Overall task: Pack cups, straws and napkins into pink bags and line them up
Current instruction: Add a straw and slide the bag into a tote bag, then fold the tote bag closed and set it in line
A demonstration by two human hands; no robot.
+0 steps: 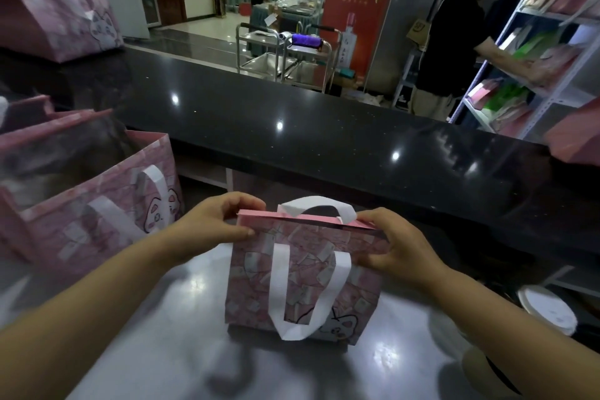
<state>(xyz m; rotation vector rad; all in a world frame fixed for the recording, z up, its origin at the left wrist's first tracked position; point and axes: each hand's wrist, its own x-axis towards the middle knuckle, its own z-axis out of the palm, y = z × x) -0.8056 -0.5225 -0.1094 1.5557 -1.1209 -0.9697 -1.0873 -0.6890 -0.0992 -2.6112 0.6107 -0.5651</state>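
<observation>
From the head view we see the pink patterned paper bag with white ribbon handles (303, 273) upright on the glossy grey counter (181, 318), lower centre. Our left hand (211, 224) pinches its left top corner, our right hand (394, 243) the right; the rim's long axis runs between them, mouth nearly closed.

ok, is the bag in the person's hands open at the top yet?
No. The pink bag stands on the steel counter with its top edges pressed together, pinched at either end by the left hand and right hand.
</observation>
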